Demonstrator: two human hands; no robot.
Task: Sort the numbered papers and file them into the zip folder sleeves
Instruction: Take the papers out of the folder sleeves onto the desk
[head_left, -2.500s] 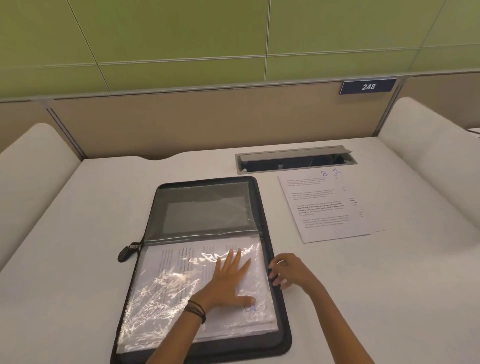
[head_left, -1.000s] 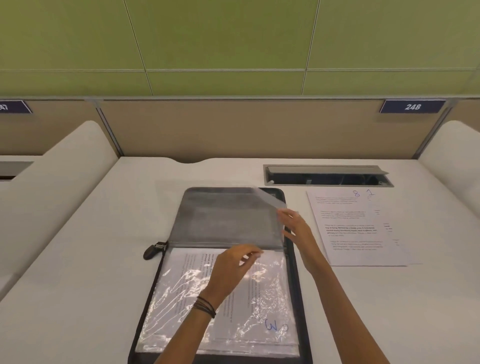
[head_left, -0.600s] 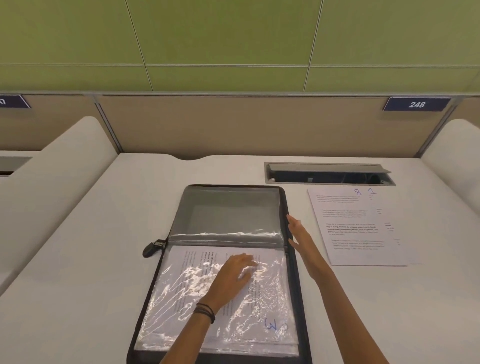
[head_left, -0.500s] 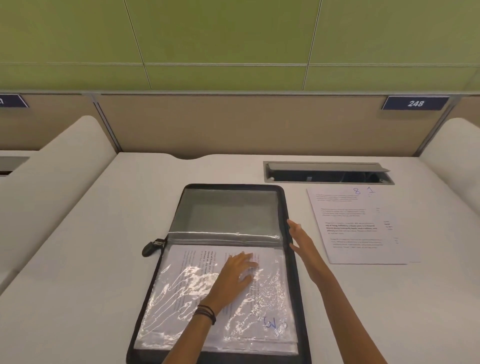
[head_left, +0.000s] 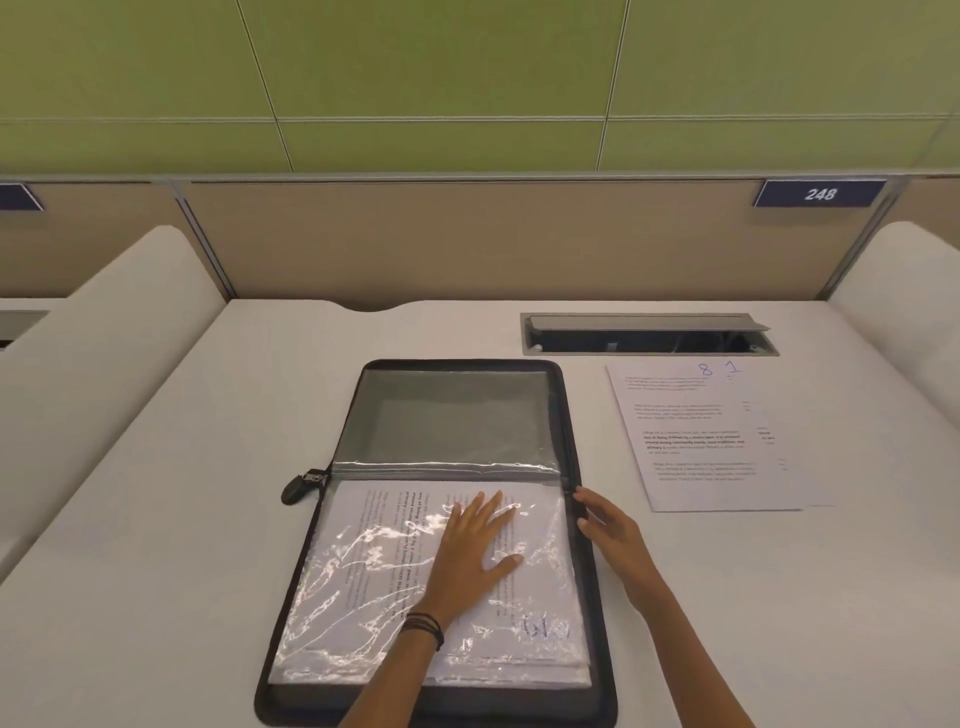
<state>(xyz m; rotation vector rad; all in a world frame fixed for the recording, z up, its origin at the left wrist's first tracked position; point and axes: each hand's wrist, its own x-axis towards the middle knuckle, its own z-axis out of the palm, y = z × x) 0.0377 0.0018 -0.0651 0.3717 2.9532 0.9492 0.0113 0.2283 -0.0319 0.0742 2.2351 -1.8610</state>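
A black zip folder (head_left: 569, 415) lies open on the white desk. Its near half holds clear plastic sleeves (head_left: 363, 582) with printed sheets inside; the top one bears a blue handwritten number near its lower right corner. The far half shows an empty grey sleeve (head_left: 452, 415). My left hand (head_left: 475, 551) presses flat on the top sleeve, fingers spread. My right hand (head_left: 605, 530) hovers at the folder's right edge, fingers relaxed and holding nothing. Loose papers (head_left: 706, 441) marked 8 and 1 in blue lie right of the folder.
A grey cable hatch (head_left: 649, 332) sits open in the desk behind the papers. The zip puller (head_left: 298, 488) sticks out at the folder's left. A beige partition with a plate reading 248 (head_left: 820, 194) backs the desk; white side dividers flank it.
A sleeve that my right hand held raised over the far half a second ago now lies flat. My left hand went from curled to flat; my right hand came back to the folder's edge.
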